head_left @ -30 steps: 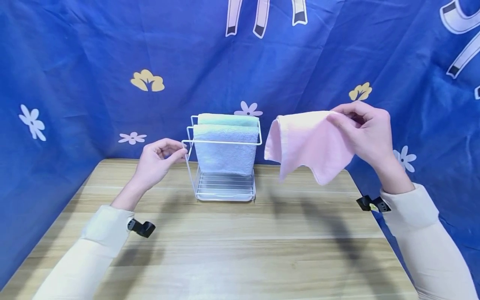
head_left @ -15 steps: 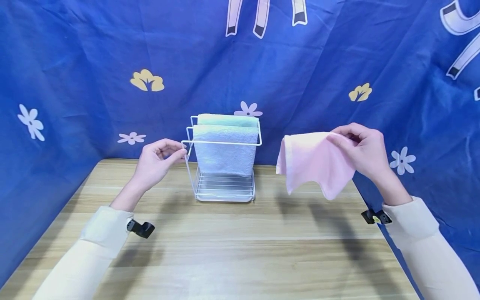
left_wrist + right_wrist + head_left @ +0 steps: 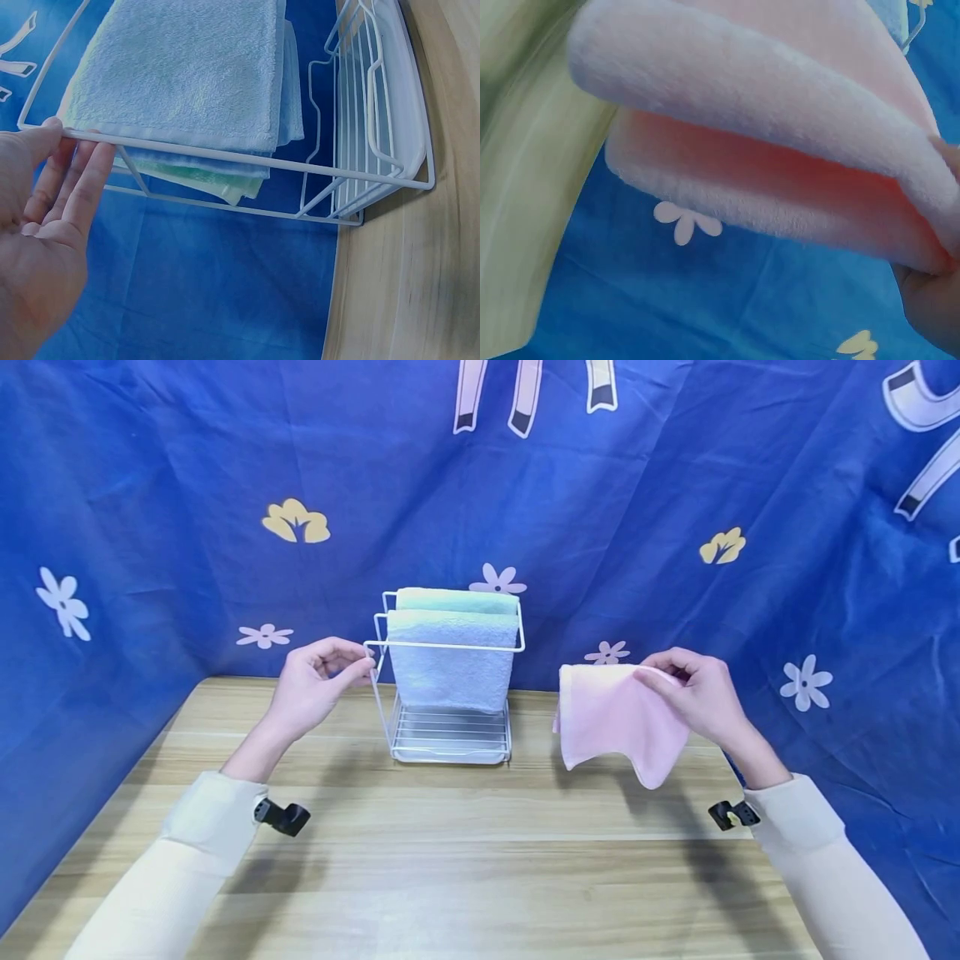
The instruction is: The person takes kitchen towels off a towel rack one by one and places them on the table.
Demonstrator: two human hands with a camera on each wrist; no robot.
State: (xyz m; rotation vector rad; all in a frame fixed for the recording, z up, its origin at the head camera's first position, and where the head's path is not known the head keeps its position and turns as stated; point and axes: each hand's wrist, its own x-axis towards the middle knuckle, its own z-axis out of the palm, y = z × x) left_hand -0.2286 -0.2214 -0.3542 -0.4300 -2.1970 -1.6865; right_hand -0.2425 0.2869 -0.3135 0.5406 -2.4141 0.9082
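In the head view, a white wire rack stands at the back of the table. Over its bars hang a pale blue towel and, behind it, a mint-green towel. My left hand pinches the rack's left side near the top. The left wrist view shows that thumb and fingers on a white bar. To the right of the rack, my right hand pinches the top edge of a folded pink towel, which hangs down. Its layers spread apart in the right wrist view, with fluffy inner faces.
The wooden table spreads out in front of the rack. Close behind and at both sides hangs a blue patterned curtain. The rack has a shallow tray at its base.
My right hand has come down and then left with the pink towel, now lower and nearer the table. My left hand and the rack have stayed in place.
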